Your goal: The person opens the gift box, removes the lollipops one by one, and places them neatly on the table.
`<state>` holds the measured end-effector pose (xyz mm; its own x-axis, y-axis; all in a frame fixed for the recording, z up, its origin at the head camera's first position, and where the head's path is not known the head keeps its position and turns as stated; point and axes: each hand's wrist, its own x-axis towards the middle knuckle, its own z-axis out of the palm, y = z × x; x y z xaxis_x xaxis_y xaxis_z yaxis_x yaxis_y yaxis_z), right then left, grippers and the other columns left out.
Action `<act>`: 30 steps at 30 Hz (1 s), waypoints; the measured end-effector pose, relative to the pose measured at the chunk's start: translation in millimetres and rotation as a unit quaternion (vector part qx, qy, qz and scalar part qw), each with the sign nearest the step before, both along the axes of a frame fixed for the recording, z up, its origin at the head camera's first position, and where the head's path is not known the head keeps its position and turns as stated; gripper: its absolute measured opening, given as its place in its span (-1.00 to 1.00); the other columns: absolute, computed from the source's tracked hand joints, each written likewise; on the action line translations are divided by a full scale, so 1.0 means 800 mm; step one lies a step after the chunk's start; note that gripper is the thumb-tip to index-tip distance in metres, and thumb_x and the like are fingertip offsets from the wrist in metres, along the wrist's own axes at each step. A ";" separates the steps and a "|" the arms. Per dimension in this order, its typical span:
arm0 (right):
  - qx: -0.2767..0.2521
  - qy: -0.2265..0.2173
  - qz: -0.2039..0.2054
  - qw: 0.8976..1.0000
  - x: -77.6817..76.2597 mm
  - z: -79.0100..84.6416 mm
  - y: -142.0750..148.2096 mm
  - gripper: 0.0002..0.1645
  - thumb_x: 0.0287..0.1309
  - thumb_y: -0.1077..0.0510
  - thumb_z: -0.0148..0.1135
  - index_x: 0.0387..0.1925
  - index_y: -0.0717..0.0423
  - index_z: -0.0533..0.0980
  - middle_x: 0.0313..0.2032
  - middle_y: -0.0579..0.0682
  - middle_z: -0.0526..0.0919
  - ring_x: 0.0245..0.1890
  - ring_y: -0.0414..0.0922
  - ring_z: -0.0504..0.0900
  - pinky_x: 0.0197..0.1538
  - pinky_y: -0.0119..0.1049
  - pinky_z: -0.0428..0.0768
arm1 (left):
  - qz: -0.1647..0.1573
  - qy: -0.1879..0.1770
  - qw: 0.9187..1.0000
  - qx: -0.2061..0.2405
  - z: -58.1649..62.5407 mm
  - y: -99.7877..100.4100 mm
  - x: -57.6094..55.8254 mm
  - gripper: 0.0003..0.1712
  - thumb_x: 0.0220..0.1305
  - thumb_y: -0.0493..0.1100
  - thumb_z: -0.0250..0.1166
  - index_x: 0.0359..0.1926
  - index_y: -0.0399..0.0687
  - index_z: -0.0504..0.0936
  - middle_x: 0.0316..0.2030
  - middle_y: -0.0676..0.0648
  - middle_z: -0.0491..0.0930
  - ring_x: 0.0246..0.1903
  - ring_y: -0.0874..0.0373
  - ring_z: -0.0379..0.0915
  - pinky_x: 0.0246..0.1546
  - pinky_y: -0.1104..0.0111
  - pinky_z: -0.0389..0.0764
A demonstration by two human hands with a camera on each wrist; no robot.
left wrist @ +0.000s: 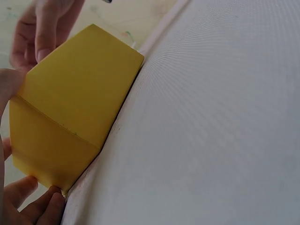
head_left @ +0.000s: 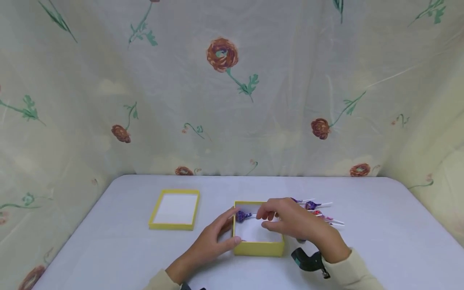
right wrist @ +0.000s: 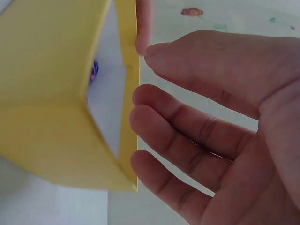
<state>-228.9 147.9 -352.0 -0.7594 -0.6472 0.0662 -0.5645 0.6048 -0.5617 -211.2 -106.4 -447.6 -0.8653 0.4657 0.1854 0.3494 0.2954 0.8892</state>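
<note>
A yellow box (head_left: pixel 258 249) with a white inside stands without a cover at the front middle of the table. One purple-wrapped lollipop (head_left: pixel 241 216) lies in it by the left wall, its white stick pointing right. My left hand (head_left: pixel 214 237) holds the box's left side, thumb at the near corner and fingers toward the far one. Over the box's right part hovers my right hand (head_left: pixel 290 219). In the right wrist view its fingers (right wrist: pixel 159 126) are loosely bent, thumb apart, with nothing between them. The hand hides part of the box's right wall.
Several wrapped lollipops (head_left: pixel 319 207) lie right of the box, partly behind the right hand. A shallow yellow lid (head_left: pixel 152 226), white side up, rests to the left. A black device (head_left: pixel 308 259) sits at the right wrist. Flowered cloth (head_left: pixel 275 121) hangs behind the white table (head_left: pixel 119 257).
</note>
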 end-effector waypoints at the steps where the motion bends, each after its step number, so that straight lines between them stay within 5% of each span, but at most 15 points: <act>1: -0.004 -0.005 0.004 1.000 0.001 -0.001 -0.002 -0.85 0.17 0.17 0.32 -0.19 -0.04 0.62 -0.26 -0.19 0.66 -0.25 -0.24 0.56 -0.09 -0.16 0.68 | -0.001 0.003 1.000 0.003 -0.001 0.000 0.000 -0.20 0.28 -0.05 0.29 0.47 0.21 0.15 0.43 0.06 0.15 0.33 0.16 0.22 0.34 0.32 0.28; 11: -0.013 -0.035 0.073 0.997 0.005 -0.016 -0.029 -0.88 0.16 0.24 0.31 -0.23 0.06 0.64 -0.31 -0.16 0.65 -0.33 -0.34 0.56 -0.20 -0.37 0.68 | -0.005 0.020 0.999 0.025 -0.007 0.001 0.001 -0.20 0.27 -0.09 0.30 0.46 0.24 0.16 0.43 0.02 0.16 0.32 0.05 0.23 0.34 0.20 0.29; 19: -0.019 -0.101 0.088 0.991 -0.006 -0.015 -0.038 -0.88 0.16 0.18 0.32 -0.22 -0.02 0.64 -0.38 -0.29 0.60 -0.34 -0.32 0.57 -0.22 -0.47 0.63 | -0.012 0.028 0.999 0.022 -0.004 0.002 -0.001 -0.22 0.29 -0.02 0.28 0.46 0.26 0.15 0.43 0.05 0.13 0.32 0.07 0.23 0.34 0.23 0.31; 30: -0.028 -0.103 0.107 0.988 -0.016 -0.033 -0.038 -0.88 0.15 0.19 0.33 -0.26 -0.07 0.66 -0.40 -0.31 0.62 -0.37 -0.33 0.57 -0.23 -0.47 0.64 | -0.009 0.032 0.999 0.013 -0.002 0.003 0.000 -0.21 0.28 0.00 0.28 0.46 0.22 0.14 0.45 0.01 0.10 0.32 0.09 0.24 0.33 0.27 0.32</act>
<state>-241.4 117.4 -378.5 -0.6061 -0.7946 -0.0358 -0.5462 0.4485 -0.7074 -211.4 -104.2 -449.5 -0.8427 0.4763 0.2510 0.4103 0.2660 0.8723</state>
